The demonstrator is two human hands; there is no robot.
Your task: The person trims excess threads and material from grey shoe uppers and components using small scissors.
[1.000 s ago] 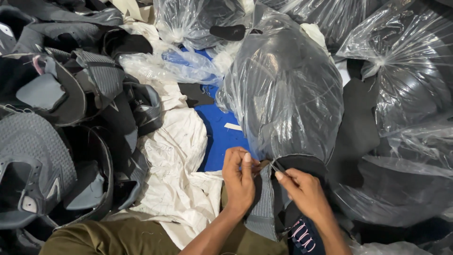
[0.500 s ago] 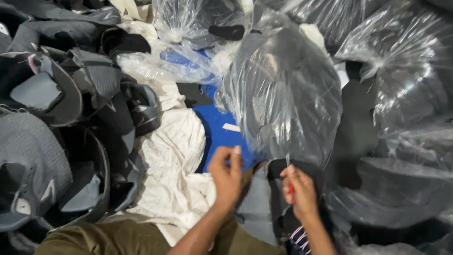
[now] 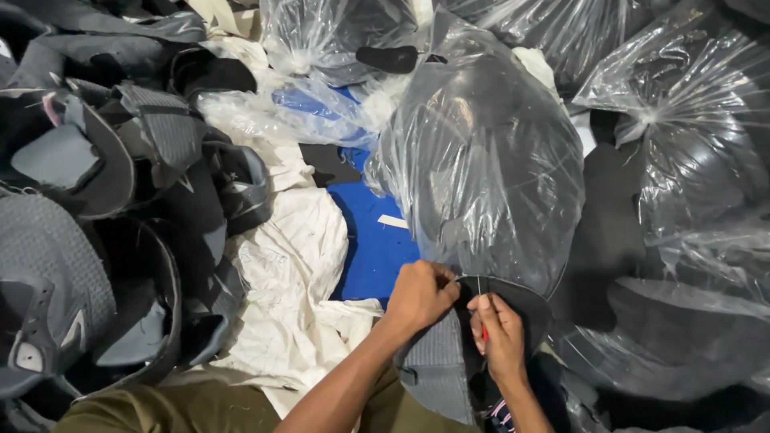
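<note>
Grey shoe upper point(image 3: 437, 365) between two hands, perhaps being stitched.

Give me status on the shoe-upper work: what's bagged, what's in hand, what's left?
Done, apparently: several clear plastic bags already stuffed with dark pieces. In hand: the left hand pinches the rim of a grey-black shoe upper while the right hand works a thin red-handled tool at it. Left: a loose heap of uppers on the left, unbagged.
</note>
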